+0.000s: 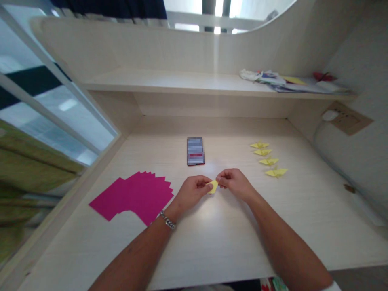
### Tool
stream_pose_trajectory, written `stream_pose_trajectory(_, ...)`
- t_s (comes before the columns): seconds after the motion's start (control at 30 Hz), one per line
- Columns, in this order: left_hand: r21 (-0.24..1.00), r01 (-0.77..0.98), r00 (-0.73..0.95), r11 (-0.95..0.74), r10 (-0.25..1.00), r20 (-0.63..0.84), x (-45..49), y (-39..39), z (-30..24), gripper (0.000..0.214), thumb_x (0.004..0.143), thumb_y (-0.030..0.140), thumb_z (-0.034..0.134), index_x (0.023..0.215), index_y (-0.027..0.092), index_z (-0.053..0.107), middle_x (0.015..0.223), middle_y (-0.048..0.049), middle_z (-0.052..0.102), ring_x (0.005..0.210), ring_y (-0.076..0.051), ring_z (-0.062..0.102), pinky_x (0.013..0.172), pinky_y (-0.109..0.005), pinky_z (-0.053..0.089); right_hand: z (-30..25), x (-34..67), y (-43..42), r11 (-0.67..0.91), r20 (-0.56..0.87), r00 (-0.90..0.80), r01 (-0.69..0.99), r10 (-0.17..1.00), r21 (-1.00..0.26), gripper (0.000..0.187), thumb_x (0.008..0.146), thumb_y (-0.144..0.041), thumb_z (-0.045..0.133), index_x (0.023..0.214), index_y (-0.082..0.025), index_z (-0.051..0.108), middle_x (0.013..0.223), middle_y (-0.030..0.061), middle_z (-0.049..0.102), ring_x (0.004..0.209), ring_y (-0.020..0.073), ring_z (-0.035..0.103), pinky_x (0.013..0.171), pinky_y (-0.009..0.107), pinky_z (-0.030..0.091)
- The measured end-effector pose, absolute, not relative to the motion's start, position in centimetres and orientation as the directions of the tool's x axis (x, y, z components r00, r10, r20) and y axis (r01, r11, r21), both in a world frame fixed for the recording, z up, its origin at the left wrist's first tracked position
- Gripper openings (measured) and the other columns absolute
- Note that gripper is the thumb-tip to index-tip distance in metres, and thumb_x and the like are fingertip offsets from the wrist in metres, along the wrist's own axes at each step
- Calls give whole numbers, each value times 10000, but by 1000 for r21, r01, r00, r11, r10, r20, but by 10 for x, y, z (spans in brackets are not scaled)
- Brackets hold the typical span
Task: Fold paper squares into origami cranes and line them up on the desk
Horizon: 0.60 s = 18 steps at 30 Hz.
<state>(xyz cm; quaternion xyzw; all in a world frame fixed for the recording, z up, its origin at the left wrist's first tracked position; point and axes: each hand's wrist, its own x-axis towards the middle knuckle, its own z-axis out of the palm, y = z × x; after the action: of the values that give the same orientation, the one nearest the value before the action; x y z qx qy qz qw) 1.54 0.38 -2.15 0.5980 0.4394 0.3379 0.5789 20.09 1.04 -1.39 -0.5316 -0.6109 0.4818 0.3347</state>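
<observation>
Folded yellow paper (213,187), small and angular, is held between the left hand (195,187), pinching its left side, and the right hand (234,182), pinching its upper right corner. Outward: a rectangular phone (195,150) toward the back edge of the desk (206,250); flat magenta sheets (142,194), fanned, toward the left edge; four pointed yellow paper cranes (276,173), lined up toward the right edge.

Phone (195,151) ahead, cranes (268,161) right, open desk (228,141) between
</observation>
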Motion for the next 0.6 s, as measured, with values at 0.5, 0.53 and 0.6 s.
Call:
stream_pose_trajectory(0.5,987,-57,389,151,914,-117,16,3,-15,363,637,138,720,996,123,670,907,-100,723,781,-176,672,767,-311,523,-20,183,10,-47,-48,48,-14,998,-999,314,727,-418,612,909,-162,604,693,19,639,586,130,583,534,243,470)
stream_pose_trajectory(0.53,987,-58,373,150,920,-118,17,3,-15,347,648,140,711,993,125,673,901,-97,724,774,-176,673,763,-312,527,-21,182,10,-47,-47,46,-9,998,-999,329,735,-431,601,926,-163,595,710,25,645,589,132,588,533,245,475)
stream_pose_trajectory(0.6,988,-55,340,146,933,-119,18,4,-17,304,679,151,688,981,128,683,891,-91,725,759,-174,673,748,-311,536,-23,181,11,-43,-43,42,-16,998,-999,362,745,-445,591,975,-167,564,727,29,649,596,138,599,535,250,483)
